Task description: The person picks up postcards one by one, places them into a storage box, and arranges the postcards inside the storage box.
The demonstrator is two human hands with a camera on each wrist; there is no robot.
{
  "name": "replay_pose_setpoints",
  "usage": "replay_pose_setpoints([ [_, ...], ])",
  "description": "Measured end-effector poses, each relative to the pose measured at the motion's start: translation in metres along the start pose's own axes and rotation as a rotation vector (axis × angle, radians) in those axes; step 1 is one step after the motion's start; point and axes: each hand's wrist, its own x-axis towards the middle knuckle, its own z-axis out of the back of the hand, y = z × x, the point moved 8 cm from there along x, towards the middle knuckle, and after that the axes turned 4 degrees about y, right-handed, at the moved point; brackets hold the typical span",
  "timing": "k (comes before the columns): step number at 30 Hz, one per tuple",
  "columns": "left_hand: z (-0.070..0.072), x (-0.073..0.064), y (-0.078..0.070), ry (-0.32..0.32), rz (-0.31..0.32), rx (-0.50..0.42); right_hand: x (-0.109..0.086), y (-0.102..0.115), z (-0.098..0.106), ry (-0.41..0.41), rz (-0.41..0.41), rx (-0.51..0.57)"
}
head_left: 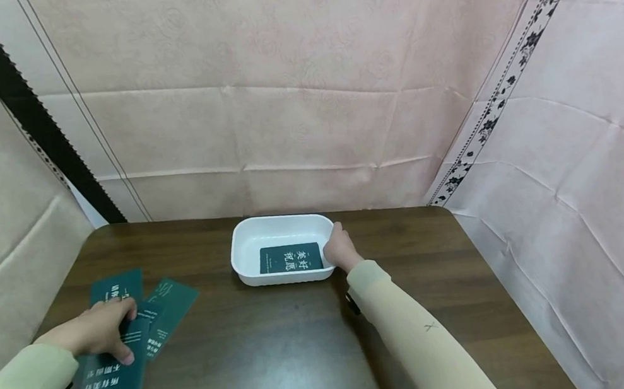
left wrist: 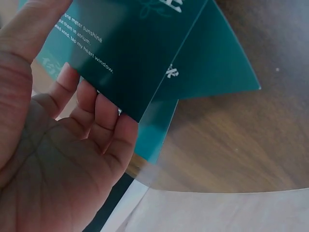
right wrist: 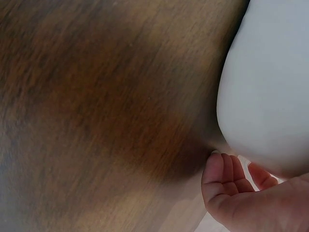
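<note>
At the table's left, my left hand [head_left: 100, 327] pinches a long dark green card [head_left: 109, 387] printed with white characters. Its thumb lies across one side, and the curled fingers [left wrist: 111, 123] are at the card's edge in the left wrist view. Another green card [head_left: 118, 284] reaches out beyond the hand, and one more [head_left: 172, 307] lies at a slant to its right, partly overlapped. My right hand [head_left: 342, 248] grips the right end of a white plastic tub [head_left: 249, 277]; in the right wrist view its fingers [right wrist: 215, 174] curl by the tub's wall. Inside the tub lies a smaller green card [head_left: 290, 258].
The brown wooden table [head_left: 283, 356] has rounded far corners. Pale patterned cloth [head_left: 282, 128] hangs behind it and along both sides, with a black strip [head_left: 35, 109] at the left and a floral border [head_left: 498, 99] at the right. The tub stands near the far edge.
</note>
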Motion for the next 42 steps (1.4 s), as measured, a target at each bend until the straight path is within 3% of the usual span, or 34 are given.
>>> replay_pose_setpoints([
  [7, -0.002, -0.002, -0.004, 0.025, -0.034, -0.053, -0.004, 0.001, 0.0, 0.004, 0.022, 0.02],
  [15, 0.003, -0.01, -0.013, 0.087, -0.078, -0.29, -0.003, 0.002, 0.002, 0.002, 0.022, 0.017],
  [25, 0.013, -0.012, -0.022, 0.159, -0.146, -0.422, -0.002, 0.001, 0.001, -0.007, 0.024, 0.02],
  [31, 0.022, -0.008, -0.028, 0.195, -0.241, -0.566, -0.001, -0.001, 0.0, 0.008, 0.002, 0.015],
  [36, 0.035, -0.001, -0.034, 0.168, -0.279, -0.68, 0.0, -0.001, 0.0, 0.013, -0.001, 0.012],
  [42, 0.052, 0.013, -0.035, 0.004, -0.188, -0.75, -0.001, -0.001, 0.001, 0.022, -0.009, 0.02],
])
